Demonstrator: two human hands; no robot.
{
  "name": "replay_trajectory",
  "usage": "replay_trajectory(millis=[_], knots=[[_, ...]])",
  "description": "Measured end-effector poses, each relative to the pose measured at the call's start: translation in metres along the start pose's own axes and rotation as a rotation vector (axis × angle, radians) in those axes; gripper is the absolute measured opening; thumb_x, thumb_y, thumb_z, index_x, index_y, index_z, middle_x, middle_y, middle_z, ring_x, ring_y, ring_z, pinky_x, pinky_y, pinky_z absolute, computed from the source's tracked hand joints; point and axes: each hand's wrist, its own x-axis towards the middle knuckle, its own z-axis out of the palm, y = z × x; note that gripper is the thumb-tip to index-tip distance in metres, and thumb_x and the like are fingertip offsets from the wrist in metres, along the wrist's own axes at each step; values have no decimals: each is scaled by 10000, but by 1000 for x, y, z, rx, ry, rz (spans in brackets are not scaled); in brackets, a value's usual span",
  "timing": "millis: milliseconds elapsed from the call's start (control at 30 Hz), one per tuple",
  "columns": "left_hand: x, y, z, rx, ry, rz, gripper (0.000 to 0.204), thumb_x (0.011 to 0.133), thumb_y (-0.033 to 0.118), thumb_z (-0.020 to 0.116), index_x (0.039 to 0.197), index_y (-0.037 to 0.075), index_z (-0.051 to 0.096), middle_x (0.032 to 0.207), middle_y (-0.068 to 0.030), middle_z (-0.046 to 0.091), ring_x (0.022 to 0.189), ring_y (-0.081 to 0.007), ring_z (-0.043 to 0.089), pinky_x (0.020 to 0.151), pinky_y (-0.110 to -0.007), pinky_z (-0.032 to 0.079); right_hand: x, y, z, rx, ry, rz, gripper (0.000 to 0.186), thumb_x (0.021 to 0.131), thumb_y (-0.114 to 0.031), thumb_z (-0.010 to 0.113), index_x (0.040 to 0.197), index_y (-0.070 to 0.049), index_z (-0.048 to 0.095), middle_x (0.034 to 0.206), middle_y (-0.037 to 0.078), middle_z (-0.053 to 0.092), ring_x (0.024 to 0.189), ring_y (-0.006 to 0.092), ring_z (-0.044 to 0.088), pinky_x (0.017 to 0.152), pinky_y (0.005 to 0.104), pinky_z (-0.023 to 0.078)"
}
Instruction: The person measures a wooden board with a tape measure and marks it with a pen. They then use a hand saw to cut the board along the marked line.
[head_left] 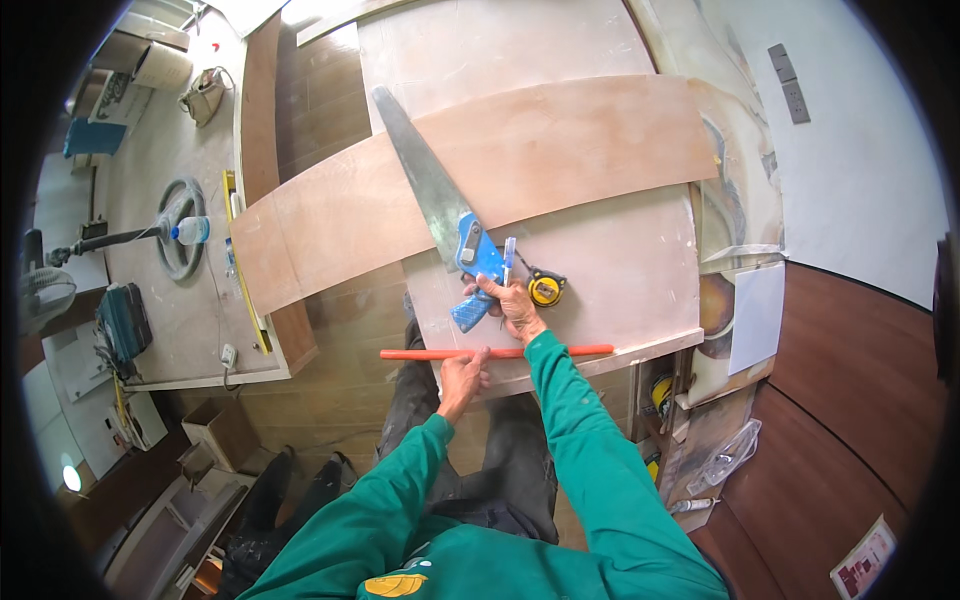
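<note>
A handsaw [430,185] with a blue handle lies across the table, its blade pointing away to the far left over a curved wooden panel [540,140]. My right hand [516,308] is closed at the handle's opening, with thumb and fingers on the blue part. A blue-and-white pen [509,258] sticks up beside its thumb; whether the hand grips it too is unclear. Just right of these fingers sits a yellow-and-black tape measure [545,288]. At the table's near edge my left hand [462,383] is closed around a long orange rod [570,351], which lies crosswise.
Under the panel is a pale worktable [620,255]. To the left, another bench [165,310] carries a round-headed tool [181,228], a water bottle [192,230] and a yellow level [250,290]. A white wall [850,130] and brown boards [830,370] stand on the right.
</note>
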Motion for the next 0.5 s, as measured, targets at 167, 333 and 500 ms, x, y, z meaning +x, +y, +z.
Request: replay_trajectory(millis=[167, 333, 500], knots=[[1, 25, -44, 62, -151, -50, 489, 922, 415, 706, 838, -67, 722, 648, -123, 680, 533, -194, 681, 470, -310, 510, 16, 32, 15, -160, 352, -166, 296, 876, -331, 799, 917, -45, 732, 810, 54, 754, 554, 68, 562, 508, 233, 406], [12, 52, -88, 335, 110, 436, 307, 901, 250, 738, 767, -16, 664, 656, -79, 672, 535, -119, 618, 528, -294, 502, 27, 55, 22, -377, 619, -347, 326, 895, -342, 760, 870, -19, 721, 757, 66, 732, 661, 167, 661, 650, 319, 500], [65, 163, -111, 614, 314, 932, 342, 828, 189, 783, 1089, 9, 655, 1039, -207, 696, 958, -333, 688, 833, -417, 547, 5, 58, 35, -381, 665, -212, 303, 927, -309, 721, 888, -9, 709, 775, 98, 729, 702, 151, 664, 695, 300, 508]])
